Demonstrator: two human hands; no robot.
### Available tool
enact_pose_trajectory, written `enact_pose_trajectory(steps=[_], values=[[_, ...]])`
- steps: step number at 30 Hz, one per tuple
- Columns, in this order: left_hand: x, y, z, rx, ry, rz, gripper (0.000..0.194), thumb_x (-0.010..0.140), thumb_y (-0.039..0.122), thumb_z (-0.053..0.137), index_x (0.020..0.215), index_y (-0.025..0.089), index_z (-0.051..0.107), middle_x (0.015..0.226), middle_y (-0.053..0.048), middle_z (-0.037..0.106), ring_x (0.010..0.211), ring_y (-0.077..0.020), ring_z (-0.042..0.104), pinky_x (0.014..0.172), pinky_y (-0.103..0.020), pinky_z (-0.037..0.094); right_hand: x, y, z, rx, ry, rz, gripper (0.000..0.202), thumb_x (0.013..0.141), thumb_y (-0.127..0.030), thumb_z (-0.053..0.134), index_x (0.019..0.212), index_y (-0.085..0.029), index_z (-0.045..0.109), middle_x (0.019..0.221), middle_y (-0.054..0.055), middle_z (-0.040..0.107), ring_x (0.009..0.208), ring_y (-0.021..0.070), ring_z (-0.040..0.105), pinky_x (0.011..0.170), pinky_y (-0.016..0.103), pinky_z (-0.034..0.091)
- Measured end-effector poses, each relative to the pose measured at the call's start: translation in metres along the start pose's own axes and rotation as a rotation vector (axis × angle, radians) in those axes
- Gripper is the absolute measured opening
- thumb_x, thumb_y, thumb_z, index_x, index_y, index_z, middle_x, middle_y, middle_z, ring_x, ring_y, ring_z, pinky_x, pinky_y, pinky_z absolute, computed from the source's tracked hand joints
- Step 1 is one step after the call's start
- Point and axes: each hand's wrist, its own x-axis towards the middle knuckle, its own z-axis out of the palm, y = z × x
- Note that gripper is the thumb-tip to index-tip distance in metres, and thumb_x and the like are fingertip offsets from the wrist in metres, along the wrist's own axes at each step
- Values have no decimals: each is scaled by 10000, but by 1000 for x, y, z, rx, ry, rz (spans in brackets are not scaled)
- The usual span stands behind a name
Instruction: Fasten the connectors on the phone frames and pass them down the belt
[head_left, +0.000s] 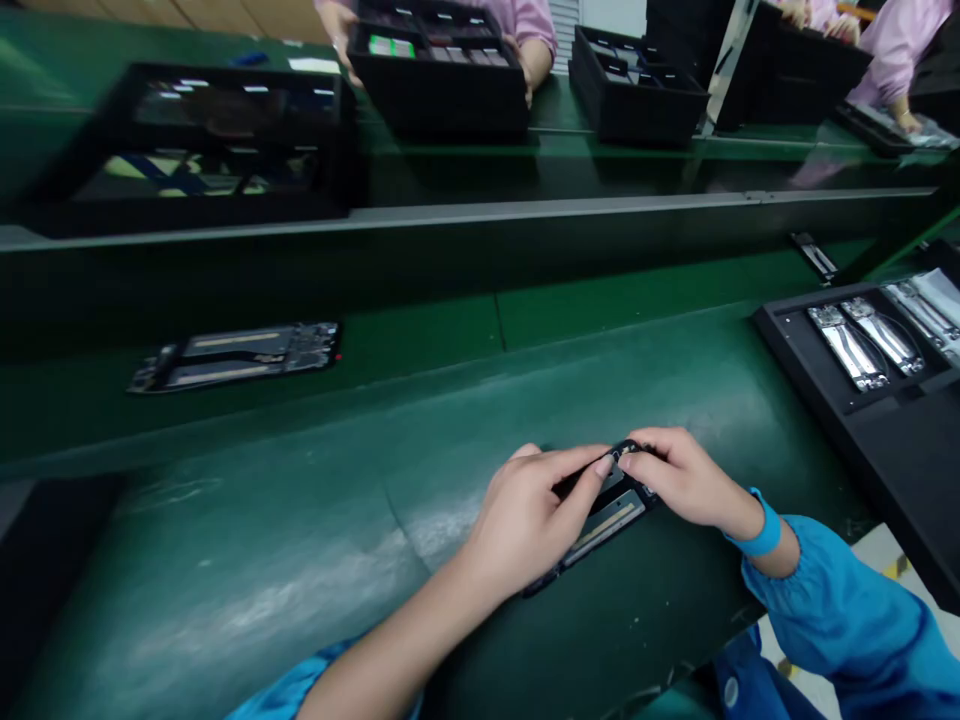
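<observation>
An opened phone body (606, 528) with a dark frame and a pale metal strip lies tilted on the green mat near its front edge. My left hand (529, 505) reaches over it, thumb and forefinger pinched at its upper end. From the right, my right hand (679, 475) grips the same upper end, its thumb and fingers close to my left fingertips. Whatever small part may be between the fingertips is too small to make out. My left hand covers part of the phone body.
Another phone body (240, 357) lies on the green strip behind the mat, a smaller one (814, 256) far right. A black tray (892, 440) with several phone parts stands right. Beyond a metal rail (525, 212), a person holds a black box (442, 95).
</observation>
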Motion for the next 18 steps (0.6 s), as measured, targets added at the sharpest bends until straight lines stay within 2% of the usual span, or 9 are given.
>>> enact_pose_trajectory(steps=[2,5,13,18], values=[[-1,-1,2,-14,38,26,321,1025,423,483,1095,304,773,1013,-2,807,692,-166,693,677,-340,423,0,0,7,-39,57,-33,291,940,-329,525,688,-192,475,653,-38,411,633,128,394,605,246,330],[-1,-1,5,-20,69,37,305,1025,384,497,1084,330,791,1017,5,806,729,-169,725,660,-342,398,0,2,12,-44,113,-66,278,933,-279,513,674,-193,460,648,-39,421,629,128,401,603,248,330],[-3,-1,10,-11,85,39,293,1035,371,504,1117,314,780,898,12,802,648,-135,671,665,-343,360,-2,4,16,51,169,-88,310,950,-313,516,674,-200,430,649,-39,405,633,133,391,602,259,322],[-6,4,13,45,80,56,328,1043,353,465,1119,285,777,753,10,763,593,-131,630,640,-343,331,1,6,24,73,221,-51,305,899,-281,505,627,-200,394,606,-41,372,607,125,370,569,260,300]])
